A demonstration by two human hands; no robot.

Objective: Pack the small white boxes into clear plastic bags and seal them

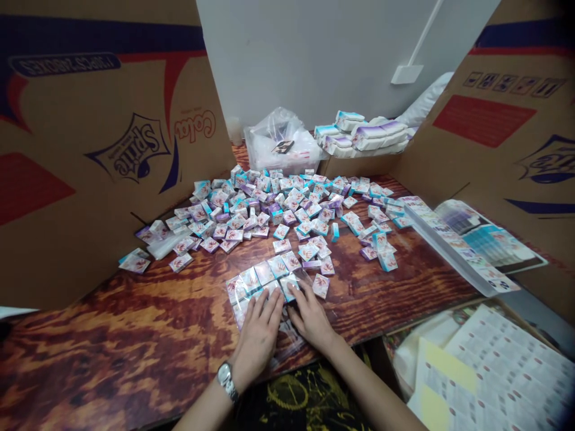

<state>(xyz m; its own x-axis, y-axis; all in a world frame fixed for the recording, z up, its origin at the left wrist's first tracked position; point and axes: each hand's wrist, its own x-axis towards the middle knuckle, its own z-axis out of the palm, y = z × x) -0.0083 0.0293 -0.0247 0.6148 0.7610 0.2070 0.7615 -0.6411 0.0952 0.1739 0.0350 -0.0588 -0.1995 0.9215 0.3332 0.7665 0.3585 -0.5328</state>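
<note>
My left hand (258, 335) lies flat, fingers stretched out, on a clear plastic bag (245, 296) that holds a row of small white, teal and purple boxes. My right hand (309, 317) rests beside it with fingers spread, pressing the bag's right end near a loose small box (320, 285). A watch sits on my left wrist. Beyond the hands a heap of several small boxes (287, 206) spreads across the wooden table (135, 347).
Tall cardboard panels (90, 149) wall the table on the left and right. A clear bag (281, 143) and stacked wrapped packs (363, 134) sit at the back. Printed label sheets (458, 242) lie at the right, more sheets (498, 371) lower right.
</note>
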